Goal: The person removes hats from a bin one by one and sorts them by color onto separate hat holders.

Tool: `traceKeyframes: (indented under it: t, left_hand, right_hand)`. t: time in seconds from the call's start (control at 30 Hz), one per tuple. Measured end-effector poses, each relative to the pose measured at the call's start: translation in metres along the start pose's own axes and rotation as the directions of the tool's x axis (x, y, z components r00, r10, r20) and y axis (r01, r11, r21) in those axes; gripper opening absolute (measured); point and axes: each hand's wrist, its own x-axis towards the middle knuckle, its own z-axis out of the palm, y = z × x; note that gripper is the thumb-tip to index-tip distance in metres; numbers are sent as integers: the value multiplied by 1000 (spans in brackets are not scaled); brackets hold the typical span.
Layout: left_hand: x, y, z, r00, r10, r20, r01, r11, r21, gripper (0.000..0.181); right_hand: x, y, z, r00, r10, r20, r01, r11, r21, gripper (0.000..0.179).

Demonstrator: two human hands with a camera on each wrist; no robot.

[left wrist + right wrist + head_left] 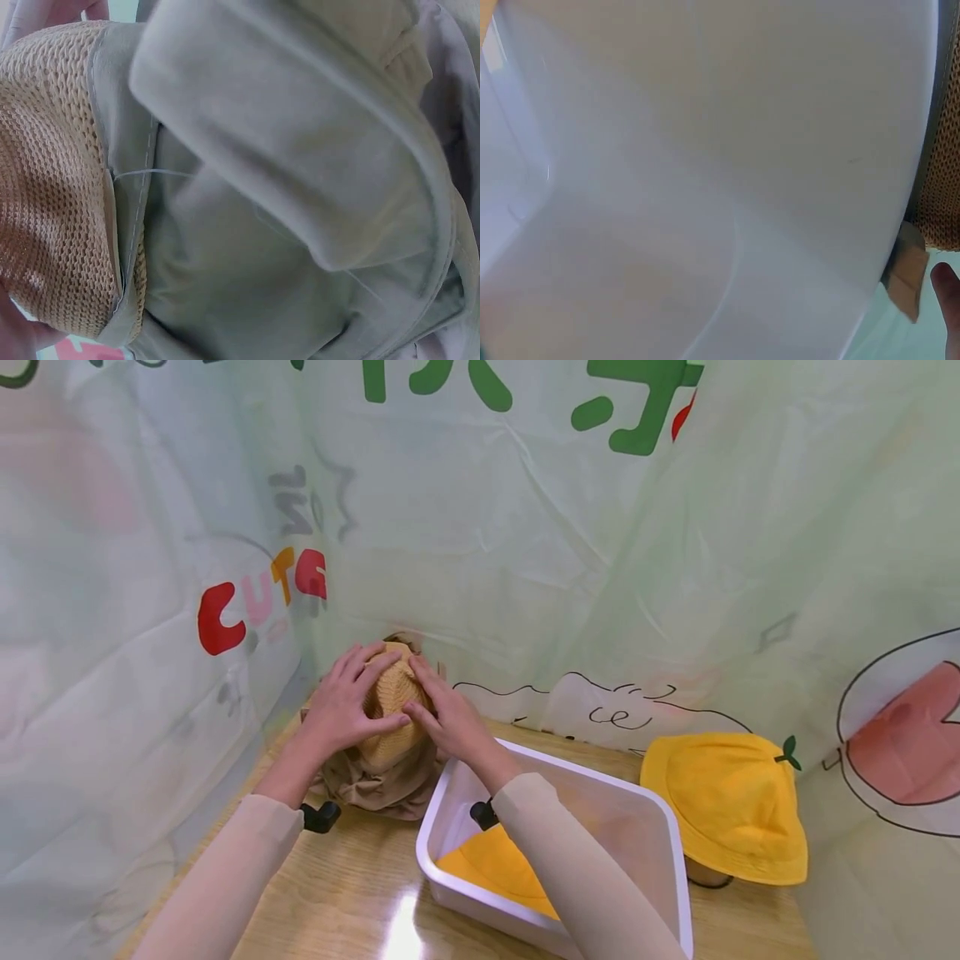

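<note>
A beige-sleeved right forearm (585,860) could bump the white rectangular plastic bin (622,843) below; beyond, left hand (347,702) and right hand (457,718), each grip spread, touch a tan woven-crowned cloth hat (388,750) beside the bin; uneven pressing could dent it.

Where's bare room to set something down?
Table: bare wood near left, bordered by the bin and tan hat. Inside the bin, its right end shows bare beyond the right sleeve. Crowded: back left, with the left hand and right hand on the tan hat; the bin's left side, with yellow fabric; and right, by the yellow hat.
</note>
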Motion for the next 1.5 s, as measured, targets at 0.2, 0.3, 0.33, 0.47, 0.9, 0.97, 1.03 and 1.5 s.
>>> traceKeyframes:
  t: [0.2,0.3,0.33,0.47,0.9,0.97,1.03,1.5]
  left_hand:
    - [-1,-1,5,1000,10,-11,-10,1000,4,90]
    - [-1,-2,7,1000,18,-18,-17,1000,6,91]
    - [-1,-2,7,1000,21,-20,-21,1000,11,91]
    - [0,-3,11,1000,20,-15,-20,1000,24,91]
    - [-30,-39,-2,974,-137,-179,73,942,-327,44]
    - [-40,-46,-3,961,-218,-172,152,931,-331,36]
    - [-48,-50,-4,947,-283,-155,221,919,-328,31]
    - [-38,-49,-1,883,-368,-292,272,908,-320,16]
  right_hand:
    - [-1,5,4,1000,7,4,-7,1000,8,69]
    - [-1,8,6,1000,21,13,-21,1000,9,70]
    - [-1,9,7,999,27,18,-27,1000,6,70]
    - [-2,11,8,999,45,23,-45,999,-1,69]
    - [-7,18,1,994,99,-47,-100,995,-25,53]
    - [-7,20,0,988,142,-58,-145,988,-61,48]
    - [-6,21,1,981,181,-73,-187,979,-84,40]
    - [0,21,0,949,227,-220,-269,944,-188,12]
